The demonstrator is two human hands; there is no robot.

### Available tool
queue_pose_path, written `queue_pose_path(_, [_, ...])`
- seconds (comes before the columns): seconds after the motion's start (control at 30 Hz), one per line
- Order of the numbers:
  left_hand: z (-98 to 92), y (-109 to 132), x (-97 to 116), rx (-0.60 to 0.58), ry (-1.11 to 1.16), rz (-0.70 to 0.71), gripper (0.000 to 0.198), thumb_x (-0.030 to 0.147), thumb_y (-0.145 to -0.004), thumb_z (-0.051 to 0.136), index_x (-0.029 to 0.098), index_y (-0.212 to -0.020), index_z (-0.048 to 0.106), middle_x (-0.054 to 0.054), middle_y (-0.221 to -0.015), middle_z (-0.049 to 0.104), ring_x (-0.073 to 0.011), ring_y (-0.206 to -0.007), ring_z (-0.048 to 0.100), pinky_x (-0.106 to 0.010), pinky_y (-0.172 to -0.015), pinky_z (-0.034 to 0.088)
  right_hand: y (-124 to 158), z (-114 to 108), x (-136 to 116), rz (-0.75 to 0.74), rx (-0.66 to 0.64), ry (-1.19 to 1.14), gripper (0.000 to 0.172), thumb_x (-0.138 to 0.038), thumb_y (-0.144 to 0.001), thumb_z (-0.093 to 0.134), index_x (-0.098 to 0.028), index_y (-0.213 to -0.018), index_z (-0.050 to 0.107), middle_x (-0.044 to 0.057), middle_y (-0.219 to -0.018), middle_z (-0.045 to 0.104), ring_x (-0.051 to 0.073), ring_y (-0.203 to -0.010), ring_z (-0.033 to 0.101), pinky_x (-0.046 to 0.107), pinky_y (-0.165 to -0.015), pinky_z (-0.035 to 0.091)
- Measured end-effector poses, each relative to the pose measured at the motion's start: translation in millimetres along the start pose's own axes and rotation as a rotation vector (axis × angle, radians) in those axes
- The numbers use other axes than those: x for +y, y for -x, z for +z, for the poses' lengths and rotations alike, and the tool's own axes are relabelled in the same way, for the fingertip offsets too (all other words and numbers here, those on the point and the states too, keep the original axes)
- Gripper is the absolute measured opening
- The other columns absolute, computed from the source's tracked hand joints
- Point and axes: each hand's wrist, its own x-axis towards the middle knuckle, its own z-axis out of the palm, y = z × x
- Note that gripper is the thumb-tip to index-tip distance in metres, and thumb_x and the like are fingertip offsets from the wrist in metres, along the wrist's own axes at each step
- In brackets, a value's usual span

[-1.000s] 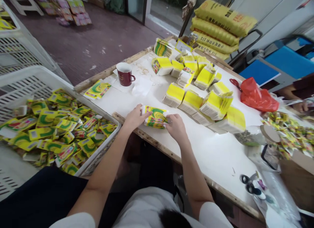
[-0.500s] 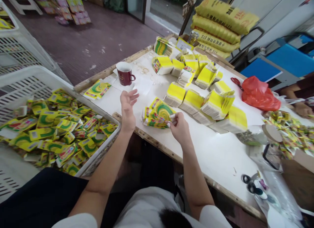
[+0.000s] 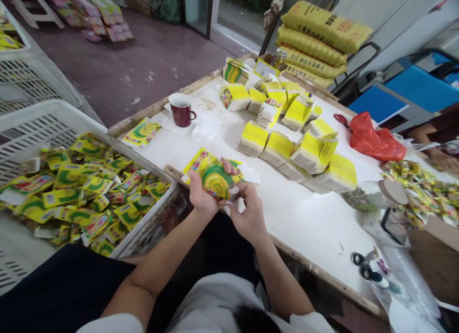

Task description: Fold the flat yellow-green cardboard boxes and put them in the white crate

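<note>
A flat yellow and green printed packet (image 3: pixel 214 179) with a spiral pattern is tilted up over the table's near edge. My left hand (image 3: pixel 203 199) is closed around it, thumb at its lower left and fingertips showing over its far side. Thumb and fingers of my right hand (image 3: pixel 250 217) pinch the packet's lower right corner, where something whitish shows. Partly hidden behind it, more yellow packaging with white edges (image 3: pixel 251 172) lies on the table.
Bundled yellow card stacks (image 3: pixel 253 138) cover the table's middle. A maroon mug (image 3: pixel 182 114) and flat packets (image 3: pixel 142 132) stand left. A white crate (image 3: pixel 53 108) of loose packets adjoins the table. Right are a red bag (image 3: pixel 375 138), scissors (image 3: pixel 366 268) and another person's hand (image 3: pixel 442 158).
My left hand has come down from its raised, spread position and closed on the packet. The packet has been lifted and moved left toward me, with my right hand still at its corner.
</note>
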Motion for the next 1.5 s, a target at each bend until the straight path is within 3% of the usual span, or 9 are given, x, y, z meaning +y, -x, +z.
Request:
queue_pose_path(0.13, [-1.3,-2.5,1.8,0.044,0.079,0.072,0.06,0.081,-0.072,0.056,0.021,-0.073,0.054,0.002,-0.065,0.046,-0.0131,-0.058,0.049,-0.028,-0.061,0.049,6.2,10.6,1.2,0.046,-0.04,-0.117,0.032,-0.024,-0.078,0.074,-0.024,-0.098,0.049,-0.002,-0.085,0.052,0.014,-0.075,0.051,0.028,-0.07,0.048])
queue_pose_path(0.37, [-11.3,-7.4,-11.5,-0.057,-0.1,-0.003,0.081,0.096,-0.063,0.041,0.022,-0.086,0.062,-0.006,-0.08,0.062,-0.025,-0.087,0.061,-0.035,-0.071,0.053,-3.5,-4.2,15.9,0.032,0.06,-0.048,0.03,-0.021,-0.082,0.069,-0.024,-0.108,0.054,-0.001,-0.085,0.055,0.014,-0.075,0.054,0.029,-0.071,0.049])
queue_pose_path(0.6, [-22.7,-6.9,-12.5,-0.098,-0.398,0.066,0.027,0.046,-0.087,0.067,0.019,-0.084,0.069,0.001,-0.074,0.065,-0.0134,-0.071,0.059,-0.024,-0.066,0.047,-7.8,-33.0,21.7,0.033,0.183,-0.133,0.006,-0.025,-0.088,0.064,-0.023,-0.088,0.058,-0.001,-0.08,0.058,0.015,-0.072,0.057,0.027,-0.064,0.05])
queue_pose_path(0.7, [-24.4,-10.2,0.8,-0.202,-0.526,0.024,0.033,0.05,-0.086,0.066,0.017,-0.084,0.07,-0.003,-0.08,0.071,-0.0179,-0.078,0.064,-0.028,-0.072,0.05,-7.4,-48.5,23.9,-0.074,0.189,0.016,0.006,-0.018,-0.089,0.061,-0.023,-0.086,0.062,0.0,-0.08,0.059,0.015,-0.072,0.057,0.028,-0.064,0.05])
queue_pose_path(0.9, [-30.9,-21.8,41.5,-0.437,-0.818,0.11,0.075,0.064,-0.074,0.072,0.019,-0.13,0.053,-0.016,-0.127,0.066,-0.0302,-0.118,0.062,-0.045,-0.101,0.047,-7.4,-85.9,20.4,-0.468,0.124,0.656,0.03,-0.002,-0.091,0.052,-0.026,-0.094,0.07,0.003,-0.084,0.062,0.018,-0.08,0.057,0.031,-0.069,0.051])
queue_pose_path(1.0, [-27.4,-13.5,37.8,-0.627,-1.195,-0.031,0.102,0.058,-0.052,0.088,0.019,-0.137,0.047,-0.019,-0.136,0.058,-0.0386,-0.127,0.055,-0.053,-0.106,0.044,-8.4,-87.8,14.2,-0.614,0.029,0.737,0.033,0.001,-0.091,0.05,-0.026,-0.094,0.07,0.003,-0.082,0.063,0.017,-0.08,0.057,0.031,-0.074,0.051])
queue_pose_path(1.1, [-17.2,0.3,17.5,-0.666,-1.382,-0.116,0.093,0.05,-0.06,0.085,0.018,-0.137,0.044,-0.019,-0.134,0.059,-0.0391,-0.124,0.058,-0.053,-0.101,0.048,-9.9,-81.0,11.2,-0.67,0.097,0.727,0.032,0.002,-0.089,0.053,-0.026,-0.093,0.069,0.002,-0.082,0.063,0.017,-0.082,0.058,0.03,-0.075,0.052])
queue_pose_path(1.3, [-10.3,11.1,-8.0,-0.396,-1.401,0.09,0.073,0.033,-0.073,0.071,0.017,-0.135,0.037,-0.015,-0.126,0.063,-0.0311,-0.116,0.063,-0.043,-0.095,0.052,5.9,-47.0,24.0,-0.413,0.504,0.448,0.022,-0.007,-0.087,0.063,-0.027,-0.097,0.066,0.001,-0.085,0.061,0.014,-0.074,0.062,0.025,-0.06,0.052])
queue_pose_path(1.5, [-22.5,3.9,-13.1,-0.44,-1.464,0.26,0.076,0.031,-0.075,0.071,0.02,-0.139,0.031,-0.013,-0.124,0.062,-0.0304,-0.111,0.064,-0.041,-0.089,0.054,9.0,-45.6,29.7,-0.064,0.432,-0.058,0.024,-0.038,-0.09,0.065,-0.024,-0.107,0.056,0.0,-0.086,0.061,0.015,-0.071,0.062,0.03,-0.066,0.054])
